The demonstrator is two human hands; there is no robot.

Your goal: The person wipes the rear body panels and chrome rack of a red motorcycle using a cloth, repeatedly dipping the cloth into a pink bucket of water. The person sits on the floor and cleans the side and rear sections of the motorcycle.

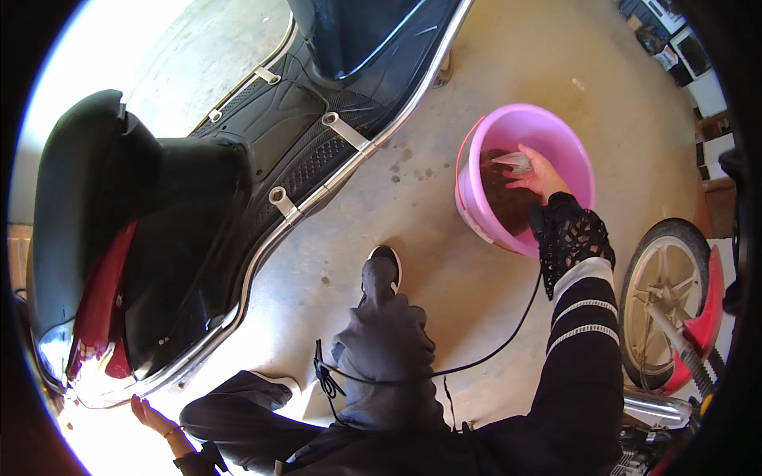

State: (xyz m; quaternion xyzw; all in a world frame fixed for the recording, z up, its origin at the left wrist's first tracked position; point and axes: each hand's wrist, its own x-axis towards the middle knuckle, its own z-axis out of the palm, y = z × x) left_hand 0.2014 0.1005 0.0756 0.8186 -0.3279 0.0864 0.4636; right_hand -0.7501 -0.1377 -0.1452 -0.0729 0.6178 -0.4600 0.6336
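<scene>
My right hand (539, 174) is inside a pink plastic bucket (568, 143), above brownish water (503, 199). Between its thumb and fingers is a whitish, wet-looking cloth or piece of plastic (520, 162); which of these I cannot tell. At the lower left, my left hand (153, 416) is beside the rear of a black and dark red motor scooter (190, 196), just below its chrome side rail (250, 276). Nothing shows in that hand, and glare washes out the area around it. The bucket's red handle (461, 157) hangs down against its outer side.
A motorcycle wheel (664, 297) with a red fender (708, 321) stands at the right. A black cord (506, 342) hangs across my legs. Wet spots (405, 156) mark the concrete floor (428, 196) between scooter and bucket. Boxes and other goods (690, 56) line the far right.
</scene>
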